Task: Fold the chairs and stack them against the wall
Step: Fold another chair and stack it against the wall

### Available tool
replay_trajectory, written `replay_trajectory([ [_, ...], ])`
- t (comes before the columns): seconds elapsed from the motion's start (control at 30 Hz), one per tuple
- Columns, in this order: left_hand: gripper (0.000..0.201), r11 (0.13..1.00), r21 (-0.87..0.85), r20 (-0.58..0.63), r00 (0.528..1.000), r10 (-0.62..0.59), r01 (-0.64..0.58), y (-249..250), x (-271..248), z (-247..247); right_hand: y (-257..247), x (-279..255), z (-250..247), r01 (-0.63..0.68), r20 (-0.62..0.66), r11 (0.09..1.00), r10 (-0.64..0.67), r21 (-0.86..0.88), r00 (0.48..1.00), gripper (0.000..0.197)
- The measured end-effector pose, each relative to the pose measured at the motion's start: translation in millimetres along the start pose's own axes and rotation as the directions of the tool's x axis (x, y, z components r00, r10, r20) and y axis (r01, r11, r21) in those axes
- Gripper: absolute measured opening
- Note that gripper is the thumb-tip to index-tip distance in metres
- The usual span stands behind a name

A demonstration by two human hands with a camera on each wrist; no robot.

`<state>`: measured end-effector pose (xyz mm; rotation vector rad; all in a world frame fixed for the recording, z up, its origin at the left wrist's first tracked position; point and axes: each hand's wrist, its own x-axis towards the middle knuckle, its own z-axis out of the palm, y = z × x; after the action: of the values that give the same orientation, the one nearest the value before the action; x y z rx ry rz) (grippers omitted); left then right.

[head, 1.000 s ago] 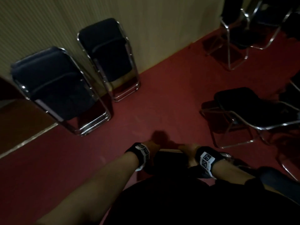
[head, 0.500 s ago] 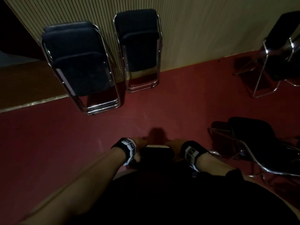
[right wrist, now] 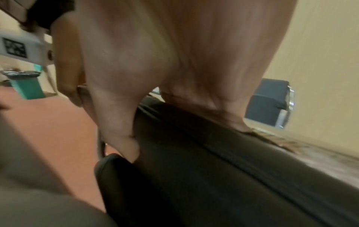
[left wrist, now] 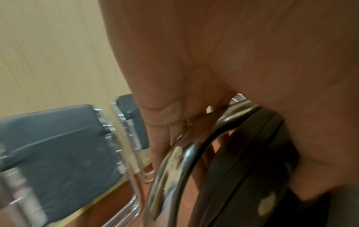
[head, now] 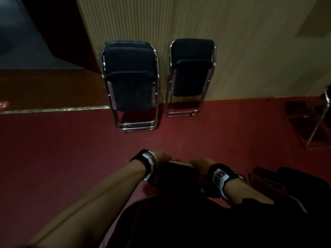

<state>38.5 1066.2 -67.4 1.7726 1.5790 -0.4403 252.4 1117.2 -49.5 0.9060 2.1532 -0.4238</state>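
I hold a folded black chair point(head: 179, 171) by its top edge, close in front of my body. My left hand point(head: 162, 157) grips its left corner, fingers curled round the chrome frame tube point(left wrist: 174, 165). My right hand point(head: 201, 162) grips the right part of the padded backrest point(right wrist: 213, 169). Against the ribbed beige wall point(head: 179, 18) lean two stacks of folded black chairs: a left stack point(head: 130, 83) and a right stack point(head: 192, 68), both seen again in the left wrist view as the near stack point(left wrist: 58, 145).
An unfolded chair point(head: 318, 122) stands at the right edge and another dark chair point(head: 295, 181) sits low right beside me. A wooden step point(head: 44, 88) with a metal edge strip lies left of the stacks. A teal bin point(right wrist: 25, 86) stands further off. Red floor point(head: 71, 158) lies between me and the wall.
The view has swung so the two stacks now lie straight ahead and closer. Both hands keep their hold on the folded chair, carried toward the wall.
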Motion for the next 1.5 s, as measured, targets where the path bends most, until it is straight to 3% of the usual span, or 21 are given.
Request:
replay_trajectory([
  [0.1,0.065,0.999,-0.021,0.003,0.999,-0.033,0.033,-24.2,-17.9,-7.6,-11.6,15.5,-22.9,0.037,-0.012,0.999,-0.037,-0.021,0.999,0.041],
  [0.2,0.066,0.996,0.007,0.041,0.995,-0.091,0.091,-42.6,-18.7,-12.9,-20.8,36.0,-37.0,0.068,-0.062,0.997,-0.070,-0.029,0.996,0.040],
  [0.37,0.070,0.988,0.030,-0.034,0.988,-0.152,0.153,-84.8,3.1,-31.8,-24.0,78.5,-73.4,0.133,-0.105,0.990,-0.137,-0.049,0.985,0.043],
  [0.47,0.065,0.988,-0.061,-0.009,0.990,-0.144,0.143,-104.9,8.5,-58.6,-20.1,112.2,-93.1,0.161,-0.138,0.986,-0.166,-0.046,0.976,0.048],
  [0.57,0.070,0.979,-0.105,-0.030,0.983,-0.180,0.176,-138.3,32.7,-92.0,-11.1,156.1,-131.8,0.197,-0.157,0.980,-0.200,-0.031,0.967,0.054],
  [0.7,0.081,0.966,-0.117,-0.010,0.972,-0.233,0.231,-194.1,90.7,-112.2,-0.1,211.4,-184.6,0.203,-0.163,0.975,-0.216,-0.095,0.963,0.043],
  [0.8,0.084,0.967,-0.092,0.031,0.971,-0.237,0.239,-201.8,87.1,-149.9,8.5,255.7,-222.3,0.254,-0.117,0.961,-0.266,-0.108,0.957,0.038],
  [0.9,0.090,0.953,-0.153,-0.017,0.963,-0.268,0.262,-223.6,95.0,-192.4,18.3,304.6,-271.3,0.342,-0.086,0.935,-0.350,-0.097,0.933,0.037],
  [1.07,0.057,0.927,-0.172,0.103,0.942,-0.318,0.332,-245.2,98.3,-257.3,21.6,348.1,-320.5,0.346,-0.072,0.925,-0.360,-0.157,0.930,0.053],
  [1.13,0.061,0.917,-0.225,0.082,0.944,-0.318,0.329,-255.3,104.1,-271.0,21.9,363.1,-330.6,0.350,-0.051,0.922,-0.362,-0.166,0.931,0.063],
  [1.23,0.060,0.905,-0.258,0.046,0.940,-0.339,0.339,-286.5,116.2,-268.2,14.5,379.6,-342.5,0.368,-0.037,0.919,-0.376,-0.145,0.926,0.067],
  [1.4,0.062,0.908,-0.252,0.093,0.943,-0.320,0.334,-331.6,117.6,-259.8,-16.9,391.0,-360.1,0.362,-0.037,0.919,-0.372,-0.157,0.928,0.059],
  [1.5,0.074,0.910,-0.248,0.072,0.943,-0.324,0.332,-358.6,112.4,-255.8,-39.7,399.2,-368.7,0.352,-0.048,0.925,-0.362,-0.143,0.931,0.060],
])
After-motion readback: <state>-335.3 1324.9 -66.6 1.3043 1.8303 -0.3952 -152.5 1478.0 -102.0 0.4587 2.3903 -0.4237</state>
